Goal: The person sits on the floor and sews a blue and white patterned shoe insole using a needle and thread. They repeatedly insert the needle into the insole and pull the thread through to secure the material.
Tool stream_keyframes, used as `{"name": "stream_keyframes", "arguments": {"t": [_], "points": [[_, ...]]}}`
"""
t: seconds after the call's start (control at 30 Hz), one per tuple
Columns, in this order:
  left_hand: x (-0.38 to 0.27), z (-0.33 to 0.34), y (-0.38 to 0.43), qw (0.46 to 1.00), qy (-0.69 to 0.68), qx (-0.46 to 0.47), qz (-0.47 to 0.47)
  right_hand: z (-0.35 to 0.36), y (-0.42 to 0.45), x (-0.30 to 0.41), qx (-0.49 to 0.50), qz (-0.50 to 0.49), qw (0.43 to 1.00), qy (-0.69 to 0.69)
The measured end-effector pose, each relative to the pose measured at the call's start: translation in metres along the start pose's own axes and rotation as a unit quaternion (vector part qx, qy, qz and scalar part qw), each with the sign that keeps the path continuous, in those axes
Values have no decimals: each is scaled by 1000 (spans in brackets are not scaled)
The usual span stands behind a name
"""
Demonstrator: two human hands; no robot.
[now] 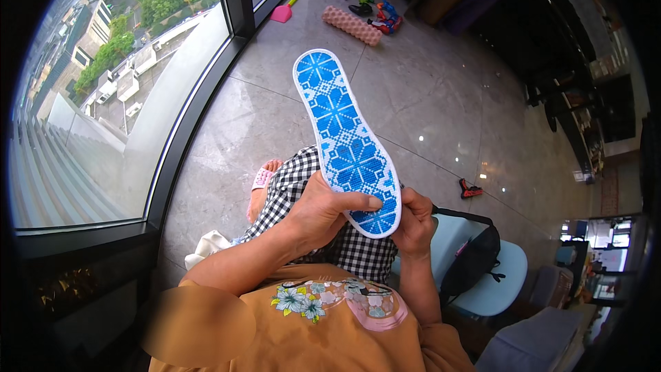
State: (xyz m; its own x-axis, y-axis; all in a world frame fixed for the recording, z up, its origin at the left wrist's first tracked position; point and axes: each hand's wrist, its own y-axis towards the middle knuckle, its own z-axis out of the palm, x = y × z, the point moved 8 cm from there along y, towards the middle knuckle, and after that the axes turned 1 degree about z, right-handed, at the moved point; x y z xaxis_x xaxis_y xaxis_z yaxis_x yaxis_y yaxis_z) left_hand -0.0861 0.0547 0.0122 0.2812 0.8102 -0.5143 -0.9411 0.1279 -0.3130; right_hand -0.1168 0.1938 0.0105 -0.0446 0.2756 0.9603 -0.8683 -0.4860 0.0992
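A blue and white cross-stitch insole (347, 137) with a white bound edge is held up before me, its wide end towards my body. My left hand (325, 209) grips this wide end from the left, the thumb lying flat across the stitched face and the fingers underneath. At the right edge of the insole is my right hand (417, 219), its fingers curled and partly hidden behind the edge. Whether it pinches the insole or something small behind it cannot be seen. Below the insole are my legs in black and white checked trousers (364, 256).
To my right stands a light blue chair (496, 289) with a black bag (472, 263) on it. A large window (129, 88) runs along the left. On the tiled floor lie a pink foam roller (352, 26), a toy shovel (290, 5) and a red-black toy (470, 189).
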Motion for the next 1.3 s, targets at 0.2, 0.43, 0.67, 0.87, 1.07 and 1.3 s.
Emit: {"name": "stream_keyframes", "arguments": {"t": [0.2, 0.43, 0.67, 0.87, 1.07, 1.3], "points": [[-1, 1, 0, 1000, 0, 13, 3, -1, 1, -8, 10, 13, 998, 53], [5, 3, 2, 999, -12, 22, -44, 5, 1, -8, -13, 34, 996, 87], [4, 3, 1, 998, -17, 13, -57, 7, 2, -1, -10, 43, 998, 44], [3, 1, -1, 998, 4, 11, -55, 6, 1, 1, -8, 28, 1000, 8], [2, 2, -1, 999, 10, 4, -46, 6, 2, 6, 10, 10, 1000, -22], [5, -3, 3, 999, 4, 11, -52, 8, 10, 18, 33, -40, 992, -118]]}}
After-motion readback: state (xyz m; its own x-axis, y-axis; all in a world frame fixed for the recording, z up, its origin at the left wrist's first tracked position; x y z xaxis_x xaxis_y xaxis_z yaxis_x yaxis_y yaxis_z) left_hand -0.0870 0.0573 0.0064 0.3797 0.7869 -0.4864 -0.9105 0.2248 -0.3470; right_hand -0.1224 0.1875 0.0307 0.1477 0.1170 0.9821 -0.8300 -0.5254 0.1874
